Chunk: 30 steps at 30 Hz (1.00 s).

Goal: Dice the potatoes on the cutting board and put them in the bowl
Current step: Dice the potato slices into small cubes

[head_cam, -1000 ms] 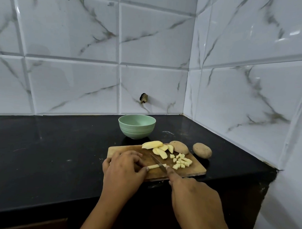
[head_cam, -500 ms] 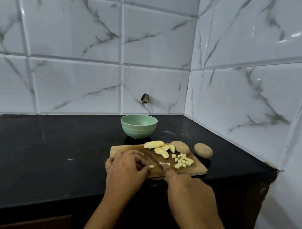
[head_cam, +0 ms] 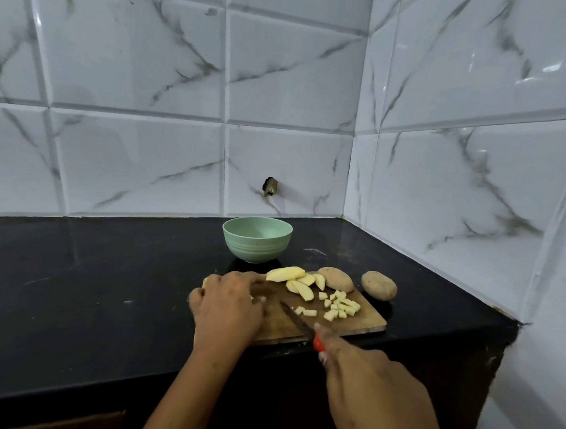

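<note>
A wooden cutting board (head_cam: 364, 323) lies near the counter's front edge. On it are pale potato wedges (head_cam: 297, 280), a heap of small diced cubes (head_cam: 341, 308) and one unpeeled potato (head_cam: 335, 278). My left hand (head_cam: 227, 304) rests curled on the board's left part, its fingertips over a short potato stub that is mostly hidden. My right hand (head_cam: 368, 387) grips a knife (head_cam: 295, 320) with a red handle, its blade pointing up-left across the board. A mint green bowl (head_cam: 257, 239) stands behind the board.
A second whole potato (head_cam: 378, 285) lies on the black counter (head_cam: 96, 288) just right of the board. Tiled walls close the back and the right side. The counter's front edge runs just below the board.
The potato strip under my left fingers has been cut down to a stub, with new cubes beside the blade. The knife has drawn back toward me and now shows its red handle.
</note>
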Available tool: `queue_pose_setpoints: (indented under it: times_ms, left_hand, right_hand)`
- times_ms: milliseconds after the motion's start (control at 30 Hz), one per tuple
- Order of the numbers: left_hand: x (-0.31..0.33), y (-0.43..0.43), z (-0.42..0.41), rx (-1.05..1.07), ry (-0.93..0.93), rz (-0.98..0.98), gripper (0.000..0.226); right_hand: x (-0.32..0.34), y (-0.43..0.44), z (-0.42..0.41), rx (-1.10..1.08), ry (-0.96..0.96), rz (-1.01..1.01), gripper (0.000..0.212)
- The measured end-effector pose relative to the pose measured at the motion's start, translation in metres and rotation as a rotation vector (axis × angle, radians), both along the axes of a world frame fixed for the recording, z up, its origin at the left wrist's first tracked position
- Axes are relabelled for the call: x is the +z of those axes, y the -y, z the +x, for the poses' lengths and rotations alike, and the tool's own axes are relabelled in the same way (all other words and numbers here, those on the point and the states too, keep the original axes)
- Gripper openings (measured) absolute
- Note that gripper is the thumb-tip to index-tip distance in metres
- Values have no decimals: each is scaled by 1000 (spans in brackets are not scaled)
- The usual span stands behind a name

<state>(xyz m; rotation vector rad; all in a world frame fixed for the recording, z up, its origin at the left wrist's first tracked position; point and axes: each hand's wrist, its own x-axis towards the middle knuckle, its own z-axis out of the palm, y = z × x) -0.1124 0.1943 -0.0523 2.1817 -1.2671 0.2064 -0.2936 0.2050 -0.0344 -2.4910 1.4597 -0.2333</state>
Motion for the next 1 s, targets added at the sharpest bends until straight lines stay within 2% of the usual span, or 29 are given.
queue_pose_setpoints:
  times_ms: [67,167,367,433,600,833,1000]
  left_hand:
    - [-2,-6,6,48,-1,50,40]
    - [-4,-8,7,36,26,80,37]
    - [-5,-7,10,-99,-24,-3,20]
    - [-5,-6,11,-113,-24,-30,10]
    - [-7,-4,14,-115,4,-33,2]
    - [-8,-12,22,-398,-135,-95,26]
    - [-9,-18,21,-428,-196,-220,30]
  right_hand:
    - [-1,-1,5,24,-26,38,49]
    - [-2,3,2,-4,-28,-39,50]
    - [-2,9,-6,-58,32,-110,43]
    - [-2,7,-4,-53,46,-136,44]
    - [-6,2,1,-28,89,-210,43]
    - [-7,3,5,0,108,-180,44]
    - [-8,3,15,24,21,-61,48]
